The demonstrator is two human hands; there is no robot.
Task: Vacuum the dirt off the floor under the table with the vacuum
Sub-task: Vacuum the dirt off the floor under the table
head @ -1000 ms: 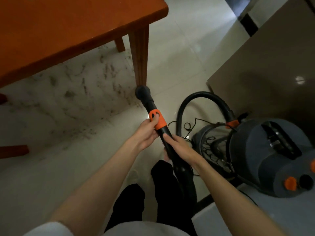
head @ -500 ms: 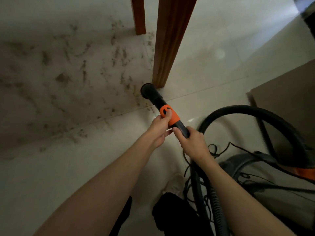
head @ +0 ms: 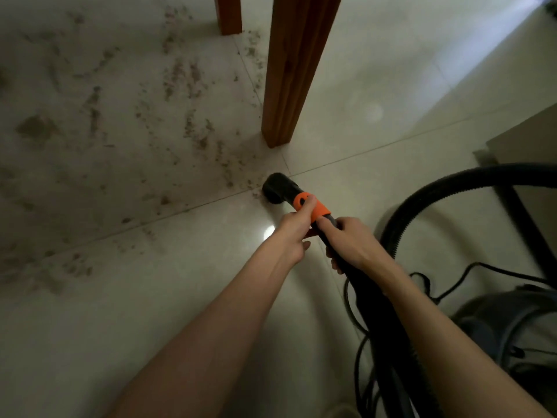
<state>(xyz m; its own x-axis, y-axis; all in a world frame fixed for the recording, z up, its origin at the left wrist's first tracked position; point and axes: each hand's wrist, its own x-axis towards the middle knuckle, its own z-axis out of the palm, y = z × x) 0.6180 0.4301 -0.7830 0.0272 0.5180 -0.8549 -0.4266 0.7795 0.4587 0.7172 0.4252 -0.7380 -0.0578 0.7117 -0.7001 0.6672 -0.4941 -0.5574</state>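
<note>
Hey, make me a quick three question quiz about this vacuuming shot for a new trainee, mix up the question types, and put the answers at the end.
1. True or false: both hands hold the vacuum wand.
2. Which hand has its thumb on the orange collar? A) left hand B) right hand
3. Fill in: the nozzle sits on the floor near the wooden table ____.

Key: 1 true; 2 A; 3 leg. Most of the dirt lies left of the nozzle.

Honestly can't read a single thing here. No brand, label or number shows on the vacuum nozzle (head: 278,188), its orange collar (head: 310,206), the hose (head: 452,188) or the grey canister (head: 512,327). Too dim and blurry.
</note>
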